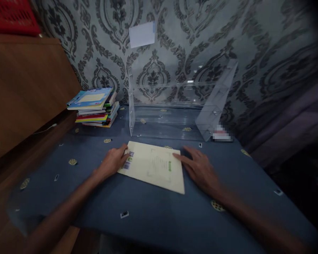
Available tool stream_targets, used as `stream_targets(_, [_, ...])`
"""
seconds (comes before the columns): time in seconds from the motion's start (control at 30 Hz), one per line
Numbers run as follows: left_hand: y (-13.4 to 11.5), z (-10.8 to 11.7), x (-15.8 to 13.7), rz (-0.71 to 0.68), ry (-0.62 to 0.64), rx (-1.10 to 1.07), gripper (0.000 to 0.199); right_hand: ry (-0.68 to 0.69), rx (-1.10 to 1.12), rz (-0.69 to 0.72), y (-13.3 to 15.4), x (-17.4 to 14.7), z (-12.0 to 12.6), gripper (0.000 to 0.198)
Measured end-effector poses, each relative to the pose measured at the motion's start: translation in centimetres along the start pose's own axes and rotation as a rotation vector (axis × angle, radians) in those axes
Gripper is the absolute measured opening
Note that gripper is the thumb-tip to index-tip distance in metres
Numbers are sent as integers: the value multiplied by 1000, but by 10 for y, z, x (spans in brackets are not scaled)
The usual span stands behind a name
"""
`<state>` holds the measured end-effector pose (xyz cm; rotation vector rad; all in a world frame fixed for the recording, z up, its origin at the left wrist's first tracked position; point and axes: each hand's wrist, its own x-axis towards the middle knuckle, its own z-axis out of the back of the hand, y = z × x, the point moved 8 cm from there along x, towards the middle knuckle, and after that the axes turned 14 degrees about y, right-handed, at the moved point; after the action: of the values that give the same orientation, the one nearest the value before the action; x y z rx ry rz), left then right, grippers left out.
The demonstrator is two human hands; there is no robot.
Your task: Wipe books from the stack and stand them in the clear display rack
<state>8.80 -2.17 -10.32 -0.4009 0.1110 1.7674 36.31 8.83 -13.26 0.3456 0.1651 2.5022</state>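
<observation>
A thin book (155, 165) with a pale cream cover lies in front of me, small green print and pictures on its face. My left hand (112, 160) pinches its left edge, thumb on the cover and the other fingers at the far corner. At the opposite edge, my right hand (198, 167) has its fingers stretched and apart, the index fingertip touching or just over the upper right corner. Beyond the book stands a clear acrylic rack (164, 116) with tiered shelves.
A stack of books (95, 109) rises at the table's back left, beside a wooden cabinet (23, 81) bearing a red basket (13, 16). A small blurred-out item (222, 134) sits by the rack's right foot. Dark patterned cloth (95, 197) covers the table; patterned wallpaper (153, 76) lies behind.
</observation>
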Motion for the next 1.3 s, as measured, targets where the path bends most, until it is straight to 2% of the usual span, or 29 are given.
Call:
stream_targets(0.1, [-26,-5,2,-46,2,23,29,-12,-3,-98,-26,0,8,39])
stream_targets(0.17, [-38,-2,4,-26,-27,141,26,-34,8,-68,-19,1,12,39])
stream_targets(0.23, [-51,5,6,-44,-96,250,24,-40,48,10,4,5,12,39])
stream_targets(0.3, [-67,8,11,-139,-175,293,24,-14,104,98,36,15,6,40])
stream_targets(0.4, [-88,-1,22,-315,-224,219,27,101,149,184,83,40,-12,47])
stream_targets(0.47, [-93,-9,31,-374,-254,136,31,179,137,155,99,56,-25,51])
stream_targets(0.53, [-90,-16,36,-396,-300,82,35,242,100,107,102,63,-34,52])
stream_targets(0.63, [-82,-22,40,-423,-329,50,37,264,50,45,86,58,-35,54])
stream_targets(0.8, [-76,-25,42,-424,-318,44,41,216,-33,-222,18,24,-19,57])
stream_targets(0.9, [-78,-25,41,-424,-313,40,42,211,-32,-274,-10,10,-15,56])
stream_targets(1.17, [-82,-24,38,-421,-279,61,43,99,-8,-178,-19,4,-17,53])
stream_targets(1.3, [-85,-25,33,-493,-263,78,44,92,20,-181,-20,4,-16,54])
